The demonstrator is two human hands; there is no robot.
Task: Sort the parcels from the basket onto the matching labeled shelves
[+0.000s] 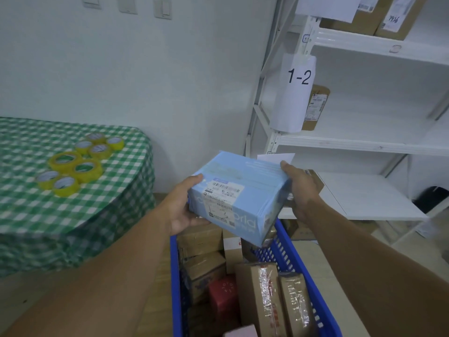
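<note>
Holding what, and where? (A)

You hold a light blue parcel (239, 198), tilted, in the air over the far end of the blue basket (303, 276), with its white shipping sticker facing you. Both your hands grip it. (B)

Edges and room? (A)

The parcel's low corner sits just above the basket's right rim. The white shelving (340, 142) stands just beyond it and to the right. The paper tag 1-2 (299, 77) hangs on the front post above the parcel. On the board behind that tag, one brown shelf parcel (315, 108) stands upright at the left end, with open board to its right. The lower board, level with your right hand, shows open white surface. To the left, the table with green checked cloth (73, 215) carries yellow tape rolls (80, 164), well apart from the parcel. Plain wall runs between the table and the shelving. (B)

Hidden or unclear? (A)

The sticker print is too blurred to read. The parcel covers the basket's far end and part of a white paper slip (274, 156) behind it. The brown basket parcels (257, 295) and a red box (223, 295) are cut off by the bottom edge. The top-shelf boxes (379, 18) are cut off by the top edge. There is a dark object (432, 198) low at the far right; I cannot tell what it is. (B)

Hands against the parcel? (A)

Your left hand (184, 210) is at the near-left end, thumb on top and fingers curled underneath. Your right hand (300, 190) is on the far-right side, thumb at the top edge and fingers hidden behind the box. The parcel sits between your palms. (B)
</note>
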